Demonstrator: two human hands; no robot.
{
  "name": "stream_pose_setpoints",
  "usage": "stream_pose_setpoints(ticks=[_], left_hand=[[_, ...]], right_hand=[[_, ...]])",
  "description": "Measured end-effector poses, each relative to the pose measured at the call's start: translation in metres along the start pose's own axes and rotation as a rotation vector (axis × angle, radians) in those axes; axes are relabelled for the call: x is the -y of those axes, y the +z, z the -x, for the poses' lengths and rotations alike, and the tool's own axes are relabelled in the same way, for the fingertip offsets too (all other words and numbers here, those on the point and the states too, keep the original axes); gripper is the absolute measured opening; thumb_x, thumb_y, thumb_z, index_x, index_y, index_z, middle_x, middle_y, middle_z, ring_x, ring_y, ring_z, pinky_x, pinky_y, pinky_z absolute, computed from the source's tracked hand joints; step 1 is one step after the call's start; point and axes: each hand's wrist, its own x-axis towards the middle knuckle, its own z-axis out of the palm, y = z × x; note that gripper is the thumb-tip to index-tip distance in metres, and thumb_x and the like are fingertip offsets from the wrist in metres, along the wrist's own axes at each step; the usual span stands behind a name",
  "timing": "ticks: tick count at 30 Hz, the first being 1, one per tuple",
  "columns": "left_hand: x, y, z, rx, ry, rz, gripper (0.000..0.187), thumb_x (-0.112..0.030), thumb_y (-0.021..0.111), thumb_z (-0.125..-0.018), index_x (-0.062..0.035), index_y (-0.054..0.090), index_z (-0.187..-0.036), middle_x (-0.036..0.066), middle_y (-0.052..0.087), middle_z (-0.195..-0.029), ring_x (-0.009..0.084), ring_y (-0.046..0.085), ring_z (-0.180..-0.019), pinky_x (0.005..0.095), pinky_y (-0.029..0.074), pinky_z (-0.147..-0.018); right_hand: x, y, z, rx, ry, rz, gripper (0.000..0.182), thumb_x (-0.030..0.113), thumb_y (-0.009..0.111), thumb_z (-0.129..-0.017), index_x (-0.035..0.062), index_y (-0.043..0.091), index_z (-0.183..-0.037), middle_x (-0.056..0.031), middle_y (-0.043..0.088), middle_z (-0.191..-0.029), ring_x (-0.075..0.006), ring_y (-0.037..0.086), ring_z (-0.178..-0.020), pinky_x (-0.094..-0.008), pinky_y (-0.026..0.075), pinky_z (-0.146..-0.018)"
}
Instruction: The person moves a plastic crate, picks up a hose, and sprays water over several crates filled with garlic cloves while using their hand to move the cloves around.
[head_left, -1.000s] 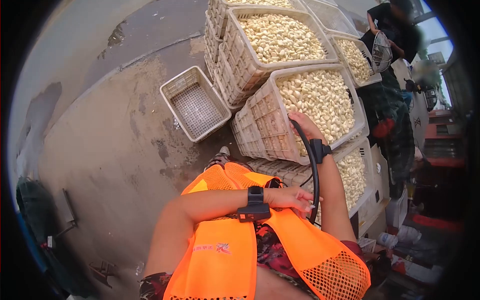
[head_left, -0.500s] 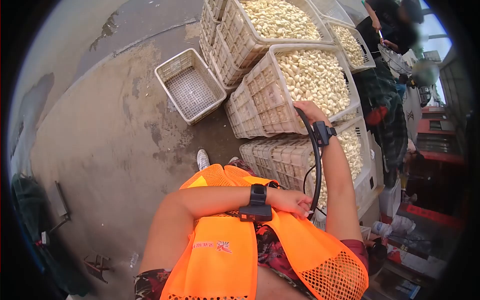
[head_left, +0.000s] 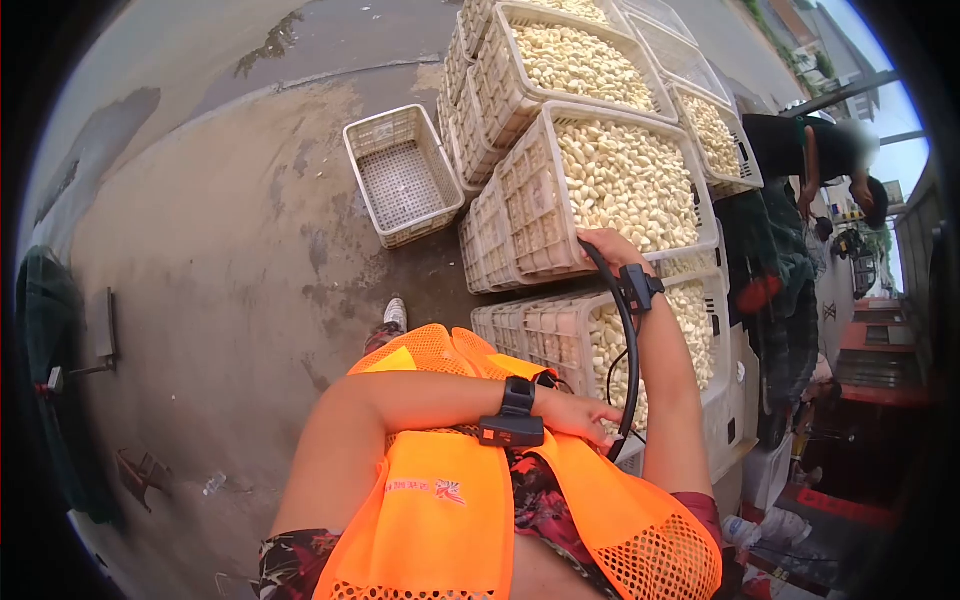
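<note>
A curved black tube (head_left: 632, 345) runs between my two hands. My right hand (head_left: 612, 250) is closed around its upper end, beside the front rim of a white plastic crate (head_left: 535, 200) heaped with peeled garlic cloves (head_left: 625, 185). My left hand (head_left: 580, 415) reaches across my body, its fingers bent in against the tube's lower end; the fingertips are partly hidden. Below the tube stands another garlic-filled crate (head_left: 545, 335). Both wrists carry black strapped devices.
More garlic crates (head_left: 490, 95) are stacked behind. A white crate (head_left: 400, 225) with its perforated bottom showing sits on the wet concrete floor (head_left: 230, 270). Another person (head_left: 780, 140) leans over at the upper right. A small stool (head_left: 140, 475) is at lower left.
The view has shifted, so the upper crates appear lower and further right. My hands keep nearly the same pose on the tube. The other person has bent over further.
</note>
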Motion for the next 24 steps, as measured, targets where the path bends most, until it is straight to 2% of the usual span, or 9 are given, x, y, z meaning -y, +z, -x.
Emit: stream_pose_setpoints(ticks=[1,2,4,7,11,13,17,19,24], left_hand=[[0.003,0.001,-0.005,-0.055,0.059,0.024,0.052,-0.03,0.056,-0.092,-0.0045,0.036,-0.134,0.004,0.062,-0.093,0.0077,0.059,-0.081,0.0223,0.048,-0.068],[0.006,0.002,-0.01,-0.075,0.064,0.019,0.052,-0.03,0.056,-0.092,-0.0045,0.036,-0.134,0.004,0.062,-0.093,0.0077,0.059,-0.081,0.0223,0.048,-0.068],[0.008,0.004,-0.018,-0.213,0.078,-0.023,0.027,-0.023,0.056,-0.093,0.0014,0.052,-0.105,0.009,0.066,-0.086,0.0145,0.064,-0.078,0.0261,0.051,-0.07],[0.009,0.009,-0.028,-0.295,0.067,-0.045,0.027,-0.026,0.056,-0.092,0.0,0.052,-0.091,0.009,0.065,-0.081,0.0139,0.064,-0.075,0.0255,0.051,-0.068],[0.023,0.008,-0.043,-0.345,0.083,-0.104,0.027,-0.026,0.056,-0.093,0.0001,0.052,-0.089,0.009,0.065,-0.08,0.0141,0.063,-0.073,0.0251,0.051,-0.066],[0.018,0.012,-0.046,-0.383,0.042,-0.156,0.028,-0.027,0.056,-0.092,0.0003,0.053,-0.088,0.009,0.065,-0.079,0.0141,0.064,-0.072,0.0252,0.051,-0.065],[0.026,0.009,-0.057,-0.388,0.069,-0.204,0.028,-0.027,0.057,-0.092,-0.0001,0.053,-0.086,0.008,0.065,-0.078,0.0136,0.063,-0.072,0.0247,0.051,-0.065],[0.032,0.007,-0.059,-0.38,0.071,-0.166,0.03,-0.03,0.057,-0.091,-0.0017,0.057,-0.102,0.003,0.064,-0.083,0.0091,0.061,-0.073,0.0233,0.049,-0.062],[0.038,0.003,-0.058,-0.44,-0.004,-0.146,0.028,-0.029,0.057,-0.091,-0.0035,0.058,-0.103,0.0,0.062,-0.086,0.0063,0.058,-0.077,0.0224,0.048,-0.066]], right_hand=[[0.003,0.001,0.0,0.027,-0.032,0.017,0.029,0.028,0.059,-0.088,0.0017,0.063,-0.077,-0.0013,0.058,-0.064,-0.0089,0.049,-0.052,-0.0237,0.038,-0.048],[0.006,0.002,0.001,0.045,-0.043,0.021,0.029,0.028,0.059,-0.088,0.0017,0.063,-0.077,-0.0013,0.058,-0.064,-0.0089,0.049,-0.052,-0.0237,0.038,-0.048],[0.012,-0.001,0.003,0.068,-0.009,0.204,0.03,0.028,0.056,-0.09,0.002,0.063,-0.076,-0.0018,0.058,-0.063,-0.0092,0.049,-0.053,-0.0237,0.038,-0.049],[0.014,-0.001,0.005,0.138,-0.066,0.266,0.03,0.027,0.053,-0.092,0.0017,0.062,-0.08,-0.002,0.057,-0.063,-0.0099,0.051,-0.055,-0.0239,0.04,-0.051],[0.029,-0.004,0.027,0.335,-0.042,0.114,0.027,0.027,0.049,-0.095,0.0025,0.059,-0.092,-0.0017,0.058,-0.069,-0.0096,0.053,-0.059,-0.0247,0.045,-0.055],[0.033,-0.004,0.037,0.358,0.008,0.113,0.028,0.028,0.044,-0.098,0.0084,0.05,-0.116,0.0005,0.056,-0.073,-0.009,0.054,-0.062,-0.0237,0.045,-0.055],[0.02,-0.011,0.03,0.438,-0.152,0.123,0.027,0.028,0.049,-0.096,0.0046,0.053,-0.11,0.0006,0.056,-0.076,-0.0071,0.054,-0.066,-0.0229,0.048,-0.06],[0.013,-0.01,0.027,0.411,-0.18,0.109,0.029,0.029,0.05,-0.095,0.0046,0.053,-0.109,0.0007,0.055,-0.075,-0.0072,0.054,-0.065,-0.0225,0.047,-0.058],[-0.002,-0.017,0.006,0.367,-0.211,0.1,0.033,0.034,0.053,-0.093,0.0045,0.053,-0.109,0.0007,0.054,-0.073,-0.0078,0.052,-0.061,-0.0218,0.045,-0.053]])
